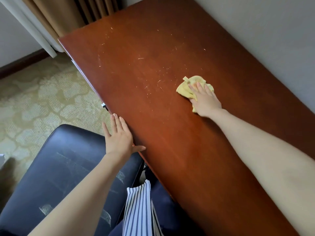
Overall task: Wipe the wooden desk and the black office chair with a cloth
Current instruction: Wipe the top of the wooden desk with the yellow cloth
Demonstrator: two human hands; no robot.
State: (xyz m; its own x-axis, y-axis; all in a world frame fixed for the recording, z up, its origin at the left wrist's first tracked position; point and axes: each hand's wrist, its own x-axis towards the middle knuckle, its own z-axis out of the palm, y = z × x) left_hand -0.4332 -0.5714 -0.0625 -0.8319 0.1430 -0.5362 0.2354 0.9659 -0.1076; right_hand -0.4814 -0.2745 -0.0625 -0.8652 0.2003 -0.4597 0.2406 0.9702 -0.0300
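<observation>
A reddish-brown wooden desk runs from the far left to the near right, its top marked with pale scratches. My right hand lies flat with straight fingers on a crumpled yellow cloth, pressing it onto the desk top near the wall side. My left hand is open at the desk's front edge, its thumb resting on the top. The black office chair, its leather worn with pale scuffs, stands below the left hand beside the desk.
A grey wall runs along the desk's far side. Tan curtains hang beyond the desk's far end. Patterned beige carpet covers the floor at left. A striped garment hangs at the bottom centre. A metal drawer handle shows under the desk edge.
</observation>
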